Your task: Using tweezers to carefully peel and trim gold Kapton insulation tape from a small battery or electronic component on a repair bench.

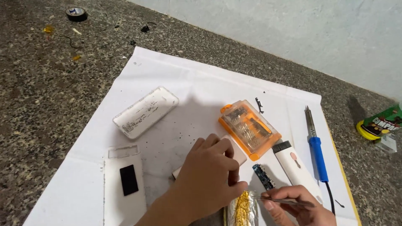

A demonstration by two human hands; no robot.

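My left hand [207, 178] rests on a white rectangular case [239, 153] in the middle of a white sheet [201, 83], fingers curled over it and pinching at a silver foil-wrapped pack [242, 209] with yellow showing inside. My right hand [293, 204] holds thin metal tweezers [284, 201] whose tip points left at the foil pack. A small blue circuit board [263, 175] lies just above my right hand.
On the sheet lie a white case shell [145, 112], a white panel with a black pad [124, 184], an orange bit set box [249, 129], a white brush tool [293, 164] and a blue soldering iron [316, 150]. Black tape roll [77, 14] far left; yellow tin [379, 123] right.
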